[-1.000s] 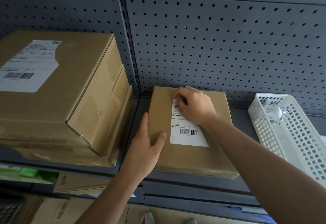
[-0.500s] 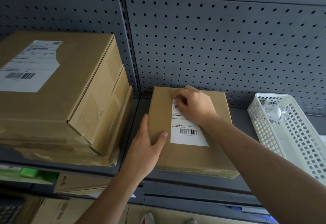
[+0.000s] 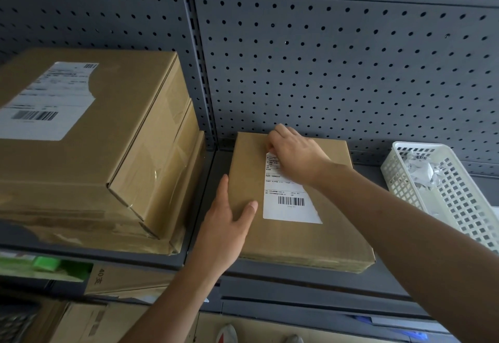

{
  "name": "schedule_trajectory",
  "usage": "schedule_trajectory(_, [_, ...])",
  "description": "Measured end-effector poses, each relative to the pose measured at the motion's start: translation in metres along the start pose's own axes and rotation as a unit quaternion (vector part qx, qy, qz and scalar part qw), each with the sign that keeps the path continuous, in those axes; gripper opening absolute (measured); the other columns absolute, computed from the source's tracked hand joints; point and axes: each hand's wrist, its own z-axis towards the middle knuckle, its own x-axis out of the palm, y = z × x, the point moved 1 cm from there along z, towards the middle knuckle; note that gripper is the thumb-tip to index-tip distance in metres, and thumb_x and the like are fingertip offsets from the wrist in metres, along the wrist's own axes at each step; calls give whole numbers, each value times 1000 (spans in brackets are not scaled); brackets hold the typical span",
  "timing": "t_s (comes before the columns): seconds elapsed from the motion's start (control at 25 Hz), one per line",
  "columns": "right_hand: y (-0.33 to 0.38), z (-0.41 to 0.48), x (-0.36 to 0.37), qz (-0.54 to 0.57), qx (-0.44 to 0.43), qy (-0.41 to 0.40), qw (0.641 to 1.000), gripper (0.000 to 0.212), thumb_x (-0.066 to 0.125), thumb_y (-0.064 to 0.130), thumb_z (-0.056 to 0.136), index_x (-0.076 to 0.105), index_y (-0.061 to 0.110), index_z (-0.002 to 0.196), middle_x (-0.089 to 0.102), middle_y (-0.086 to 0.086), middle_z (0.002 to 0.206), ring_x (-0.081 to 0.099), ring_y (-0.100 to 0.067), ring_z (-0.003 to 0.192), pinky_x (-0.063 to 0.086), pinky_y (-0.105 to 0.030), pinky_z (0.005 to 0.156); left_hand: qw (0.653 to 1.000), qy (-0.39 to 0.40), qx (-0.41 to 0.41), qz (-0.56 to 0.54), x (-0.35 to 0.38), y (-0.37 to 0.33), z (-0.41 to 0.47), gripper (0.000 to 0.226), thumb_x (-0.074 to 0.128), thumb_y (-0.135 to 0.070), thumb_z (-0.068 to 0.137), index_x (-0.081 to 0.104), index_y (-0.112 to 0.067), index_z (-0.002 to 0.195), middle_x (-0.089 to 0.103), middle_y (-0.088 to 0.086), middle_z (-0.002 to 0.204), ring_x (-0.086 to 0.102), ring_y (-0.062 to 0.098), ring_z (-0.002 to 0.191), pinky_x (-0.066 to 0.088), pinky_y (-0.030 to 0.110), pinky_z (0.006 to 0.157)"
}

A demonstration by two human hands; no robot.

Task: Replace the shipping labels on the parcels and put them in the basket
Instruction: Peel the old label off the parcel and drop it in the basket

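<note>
A flat brown parcel (image 3: pixel 310 237) lies on the grey shelf (image 3: pixel 297 286), with a white shipping label (image 3: pixel 290 202) stuck on its top. My left hand (image 3: pixel 224 232) rests flat on the parcel's near left corner, thumb on top. My right hand (image 3: pixel 294 153) sits at the label's far end, fingers curled down onto its top left corner; the fingertips are hidden, and I cannot tell whether they pinch the label. A white plastic basket (image 3: pixel 459 207) stands to the right with crumpled paper scraps (image 3: pixel 421 172) inside.
A stack of larger brown boxes (image 3: pixel 89 148), the top one carrying a torn label (image 3: pixel 46 99), fills the shelf's left part. A grey pegboard wall (image 3: pixel 324 59) rises behind. More cartons (image 3: pixel 81 321) sit on the level below.
My right hand's fingers have shifted slightly at the label's far corner. The left hand and the parcel have stayed put.
</note>
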Motion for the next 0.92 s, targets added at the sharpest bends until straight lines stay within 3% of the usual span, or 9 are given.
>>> schedule_trajectory(0.24, [-4, -20, -1, 45, 20, -16, 999, 27, 41, -6, 88, 48, 17, 100, 49, 3, 102, 42, -18, 93, 40, -32, 84, 1000, -7, -4, 2, 1, 2, 2, 83, 57, -56, 95, 8, -40, 160, 58, -12, 139, 62, 8, 115, 54, 38, 98])
schedule_trajectory(0.44, [-5, -41, 6, 61, 33, -68, 995, 12, 40, 8, 99, 51, 13, 99, 56, 0, 103, 45, -23, 101, 40, -39, 87, 1000, -11, -7, -1, 2, 2, 2, 82, 58, -54, 95, 9, -41, 160, 58, -11, 140, 61, 11, 117, 53, 41, 101])
schedule_trajectory(0.6, [-6, -51, 6, 156, 57, -80, 983, 24, 41, -8, 89, 42, 15, 94, 51, 2, 98, 45, -19, 90, 38, -31, 75, 1000, -15, -2, -1, 3, 2, 2, 82, 59, -51, 96, 10, -39, 161, 59, -11, 138, 62, 10, 114, 54, 35, 97])
schedule_trajectory(0.76, [-4, -56, 3, 176, 66, -103, 977, 25, 41, -9, 88, 41, 15, 93, 49, 5, 96, 44, -16, 90, 36, -29, 73, 1000, -16, 1, -12, 4, 0, 2, 82, 59, -43, 99, 5, -44, 160, 61, -13, 130, 63, -3, 98, 49, 15, 76])
schedule_trajectory(0.84, [-3, -57, 2, 175, 57, -107, 977, 27, 41, -9, 88, 40, 18, 90, 48, 6, 95, 45, -18, 90, 38, -31, 76, 1000, -16, 14, -16, 4, 0, 2, 81, 59, -41, 100, 3, -51, 158, 58, -16, 135, 62, -3, 104, 50, 16, 81])
schedule_trajectory(0.92, [-1, -59, 4, 157, 57, -106, 980, 31, 42, -10, 87, 38, 21, 89, 48, 7, 95, 44, -19, 90, 42, -37, 80, 999, -12, 30, -19, 4, 3, 2, 77, 58, -40, 101, 7, -58, 155, 53, -16, 144, 59, 2, 120, 52, 28, 100])
